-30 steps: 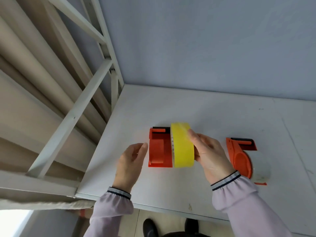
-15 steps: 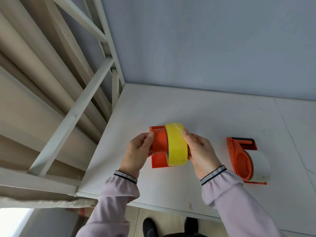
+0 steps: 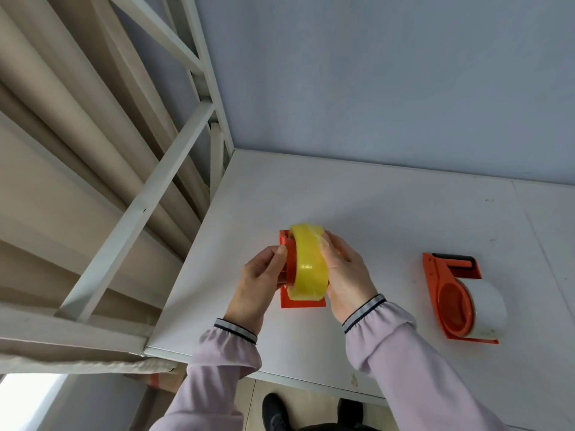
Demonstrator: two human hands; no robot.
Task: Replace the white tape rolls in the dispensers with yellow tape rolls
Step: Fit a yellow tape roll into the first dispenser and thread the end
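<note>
A yellow tape roll (image 3: 309, 262) sits against the hub of an orange dispenser (image 3: 291, 269) near the table's left side. My left hand (image 3: 261, 281) grips the dispenser's left side plate. My right hand (image 3: 345, 272) presses on the roll's right face, fingers wrapped over its rim. The dispenser's flat base (image 3: 303, 303) shows below the roll. To the right, a second orange dispenser (image 3: 448, 293) lies on the table and holds a white tape roll (image 3: 487, 306); neither hand touches it.
The white table (image 3: 373, 213) meets a blue-grey wall behind. A white metal frame (image 3: 149, 194) rises at the table's left edge. The table's front edge runs just below my wrists, with my shoes (image 3: 273, 412) on the floor beneath.
My left hand has closed on the dispenser and lifted it. My right hand has pushed the yellow roll leftward onto the dispenser's hub, and both hands have drawn together.
</note>
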